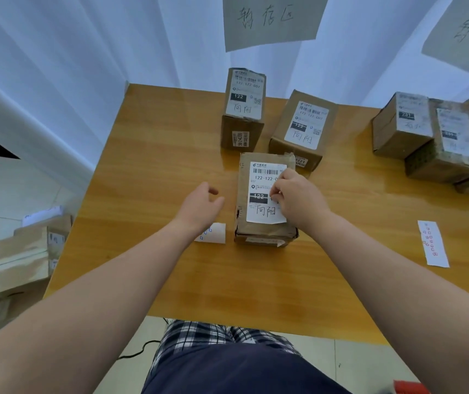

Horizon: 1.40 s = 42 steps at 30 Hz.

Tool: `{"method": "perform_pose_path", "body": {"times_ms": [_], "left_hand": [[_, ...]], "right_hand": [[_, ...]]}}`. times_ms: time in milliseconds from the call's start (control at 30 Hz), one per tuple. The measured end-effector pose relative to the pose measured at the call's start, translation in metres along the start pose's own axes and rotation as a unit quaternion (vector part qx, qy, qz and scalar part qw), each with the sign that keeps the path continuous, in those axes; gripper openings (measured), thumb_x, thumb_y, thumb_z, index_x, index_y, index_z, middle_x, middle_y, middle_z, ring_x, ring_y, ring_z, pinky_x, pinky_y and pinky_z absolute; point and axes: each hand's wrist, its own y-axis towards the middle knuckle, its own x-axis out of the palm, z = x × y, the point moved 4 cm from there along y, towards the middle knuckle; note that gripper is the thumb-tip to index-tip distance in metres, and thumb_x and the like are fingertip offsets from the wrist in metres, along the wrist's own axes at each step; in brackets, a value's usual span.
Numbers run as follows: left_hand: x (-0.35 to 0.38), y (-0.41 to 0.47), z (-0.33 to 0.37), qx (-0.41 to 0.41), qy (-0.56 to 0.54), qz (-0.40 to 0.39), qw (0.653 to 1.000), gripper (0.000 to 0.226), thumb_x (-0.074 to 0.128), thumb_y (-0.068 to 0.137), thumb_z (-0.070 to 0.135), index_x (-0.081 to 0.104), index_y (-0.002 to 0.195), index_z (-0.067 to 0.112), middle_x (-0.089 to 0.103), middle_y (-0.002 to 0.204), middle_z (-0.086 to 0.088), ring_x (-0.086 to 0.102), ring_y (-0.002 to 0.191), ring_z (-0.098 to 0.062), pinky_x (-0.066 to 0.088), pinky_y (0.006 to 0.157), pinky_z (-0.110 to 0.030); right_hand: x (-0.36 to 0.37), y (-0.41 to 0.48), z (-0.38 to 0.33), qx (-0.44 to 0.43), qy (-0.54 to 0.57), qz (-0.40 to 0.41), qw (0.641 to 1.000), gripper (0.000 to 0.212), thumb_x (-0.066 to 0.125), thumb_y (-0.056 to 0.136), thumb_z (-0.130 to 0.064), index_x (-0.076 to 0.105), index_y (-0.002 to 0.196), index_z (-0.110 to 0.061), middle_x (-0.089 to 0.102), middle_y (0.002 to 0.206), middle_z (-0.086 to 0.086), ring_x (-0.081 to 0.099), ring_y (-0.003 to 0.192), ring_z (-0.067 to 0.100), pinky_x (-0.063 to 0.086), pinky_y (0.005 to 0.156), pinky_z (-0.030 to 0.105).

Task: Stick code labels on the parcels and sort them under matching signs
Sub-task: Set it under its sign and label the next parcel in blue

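Though it fills the whole bkgd, curtain (85, 52): white, pleated, hangs behind worktop.
worktop (156, 166): glossy wood; carries parcels & label strips.
signs: centre sign (270, 18), handwritten chars, above the far parcels; right sign (466, 32) angled, cut by frame edge.
right parcel group (432, 137): several cardboard boxes touching, far right, below right sign.
floor parcels (14, 257): left of worktop, lower down, blurred.
far parcels: upright parcel (243, 109) marked 122; just beside it angled parcel (301, 129), also 122; both below centre sign.
near parcel (257, 214): flat, mid-worktop, just in front of those two, shipping label up, reads 122.
right hand (298, 200): on near parcel's top; thumb & forefinger pinch small sticker (274, 199) by the black 122 bar.
left hand (202, 206): above worktop just left of near parcel, apart from it; fingers loosely curled, holds nothing.
red-marked strip (433, 243): flat, right side, well apart from near parcel.
blue-marked strip (213, 233): just left of near parcel, partly under left wrist.
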Motion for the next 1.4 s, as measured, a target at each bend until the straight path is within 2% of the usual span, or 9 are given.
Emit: {"method": "perform_pose_path", "body": {"times_ms": [233, 400, 567, 733, 833, 933, 1033, 1233, 1400], "left_hand": [[0.018, 0.004, 0.03, 0.028, -0.007, -0.059, 0.998, 0.042, 0.051, 0.094, 0.032, 0.043, 0.129, 0.01, 0.057, 0.11, -0.005, 0.056, 0.093, -0.02, 0.048, 0.078, -0.032], [0.021, 0.004, 0.033, 0.018, 0.003, -0.076, 0.997, 0.046, 0.052, 0.094, 0.031, 0.039, 0.132, 0.01, 0.052, 0.104, -0.002, 0.055, 0.09, -0.018, 0.046, 0.073, -0.028], [0.023, 0.004, 0.027, -0.003, 0.001, -0.092, 0.996, 0.045, 0.052, 0.094, 0.032, 0.038, 0.133, 0.012, 0.054, 0.105, -0.003, 0.057, 0.092, -0.02, 0.049, 0.076, -0.03], [0.025, 0.005, 0.019, -0.039, -0.07, -0.101, 0.992, 0.041, 0.054, 0.094, 0.03, 0.042, 0.128, 0.011, 0.056, 0.11, -0.006, 0.057, 0.087, -0.02, 0.048, 0.066, -0.028], [0.026, 0.006, 0.015, -0.061, -0.106, -0.114, 0.986, 0.04, 0.055, 0.093, 0.03, 0.043, 0.127, 0.011, 0.057, 0.11, -0.007, 0.059, 0.092, -0.024, 0.05, 0.067, -0.027], [0.026, 0.007, 0.014, -0.076, -0.122, -0.12, 0.982, 0.043, 0.056, 0.092, 0.03, 0.042, 0.128, 0.011, 0.057, 0.109, -0.006, 0.061, 0.093, -0.024, 0.051, 0.069, -0.027], [0.026, 0.01, 0.014, -0.085, -0.133, -0.125, 0.98, 0.051, 0.059, 0.091, 0.029, 0.039, 0.135, 0.013, 0.057, 0.116, -0.007, 0.061, 0.1, -0.024, 0.051, 0.076, -0.029], [0.033, -0.002, 0.022, -0.062, -0.166, -0.177, 0.968, 0.063, 0.054, 0.092, 0.039, 0.023, 0.146, 0.029, 0.051, 0.132, 0.001, 0.053, 0.112, -0.019, 0.043, 0.099, -0.038], [0.021, -0.019, 0.048, 0.042, -0.241, -0.198, 0.949, 0.07, 0.063, 0.086, 0.039, 0.02, 0.141, 0.048, 0.049, 0.122, 0.013, 0.056, 0.1, 0.003, 0.051, 0.074, -0.013]], "right_hand": [[0.002, -0.002, -0.003, -0.03, -0.04, 0.03, 0.998, 0.017, 0.053, 0.095, -0.019, 0.066, 0.102, -0.01, 0.056, 0.108, 0.003, 0.055, 0.093, 0.019, 0.052, 0.072, 0.03], [0.0, -0.002, -0.005, -0.031, -0.056, 0.036, 0.997, 0.016, 0.055, 0.094, -0.023, 0.064, 0.102, -0.013, 0.053, 0.11, 0.003, 0.055, 0.096, 0.019, 0.05, 0.071, 0.027], [-0.004, 0.009, 0.0, 0.034, -0.069, -0.002, 0.997, 0.022, 0.06, 0.089, -0.032, 0.061, 0.109, -0.022, 0.048, 0.119, 0.004, 0.048, 0.109, 0.022, 0.046, 0.089, 0.035], [0.001, 0.008, 0.024, 0.2, 0.139, -0.016, 0.97, 0.057, 0.073, 0.079, -0.03, 0.043, 0.126, -0.024, 0.035, 0.133, 0.007, 0.037, 0.121, 0.026, 0.037, 0.1, 0.039], [0.014, -0.003, 0.03, 0.251, 0.293, 0.034, 0.922, 0.061, 0.07, 0.082, -0.023, 0.036, 0.132, -0.023, 0.03, 0.136, 0.007, 0.043, 0.118, 0.024, 0.046, 0.097, 0.038], [0.019, -0.012, 0.035, 0.272, 0.35, 0.069, 0.894, 0.069, 0.067, 0.086, -0.028, 0.028, 0.142, -0.018, 0.033, 0.141, 0.007, 0.047, 0.118, 0.023, 0.047, 0.094, 0.036], [0.025, -0.014, 0.039, 0.294, 0.365, 0.02, 0.883, 0.088, 0.072, 0.078, -0.043, 0.022, 0.146, -0.018, 0.041, 0.143, 0.008, 0.044, 0.127, 0.026, 0.045, 0.101, 0.047], [0.032, -0.015, 0.031, 0.309, 0.424, -0.077, 0.848, 0.043, 0.063, 0.088, -0.035, 0.047, 0.124, -0.018, 0.061, 0.12, 0.0, 0.06, 0.102, 0.02, 0.054, 0.083, 0.037], [0.012, -0.038, 0.034, 0.279, 0.552, -0.014, 0.785, 0.039, 0.056, 0.094, -0.036, 0.046, 0.129, -0.023, 0.062, 0.121, -0.003, 0.061, 0.096, 0.01, 0.051, 0.069, 0.024]]}}
